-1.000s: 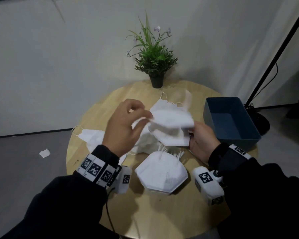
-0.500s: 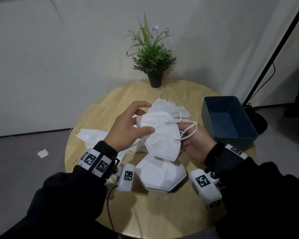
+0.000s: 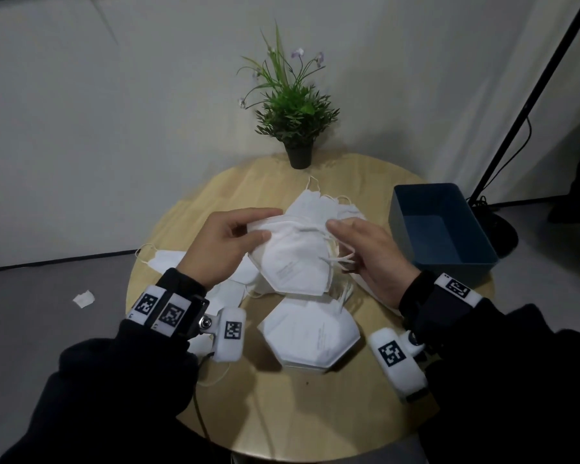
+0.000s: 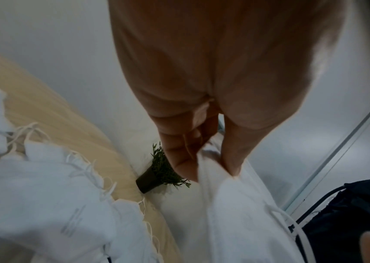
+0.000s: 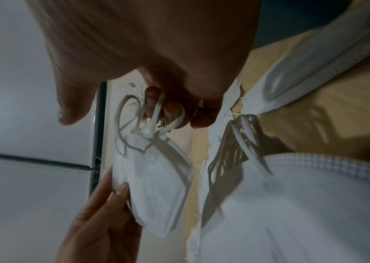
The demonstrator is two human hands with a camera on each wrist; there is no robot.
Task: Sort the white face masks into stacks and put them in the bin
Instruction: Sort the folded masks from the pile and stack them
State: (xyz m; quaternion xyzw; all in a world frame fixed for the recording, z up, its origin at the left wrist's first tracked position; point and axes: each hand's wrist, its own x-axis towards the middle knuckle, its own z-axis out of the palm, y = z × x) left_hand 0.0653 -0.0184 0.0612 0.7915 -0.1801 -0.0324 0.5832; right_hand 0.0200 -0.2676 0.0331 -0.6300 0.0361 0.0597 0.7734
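Observation:
Both hands hold one folded white face mask (image 3: 293, 259) in the air above the round wooden table (image 3: 282, 413). My left hand (image 3: 225, 246) pinches its left edge (image 4: 210, 170) between thumb and fingers. My right hand (image 3: 369, 252) has its fingers curled through the mask's ear loops (image 5: 156, 113) at the right side. A neat stack of masks (image 3: 310, 336) lies on the table just below. Loose masks (image 3: 315, 205) lie in a heap behind and to the left. The blue bin (image 3: 439, 229) stands at the right with nothing visible inside.
A potted green plant (image 3: 293, 115) stands at the table's far edge. A black stand pole (image 3: 533, 92) with a cable rises at the right beside the bin. A scrap of white paper (image 3: 83, 299) lies on the grey floor at the left.
The held mask has come down and flattened out, nearer the stack. My right hand has turned over from beneath the mask to its right side, with the ear loops in its fingers.

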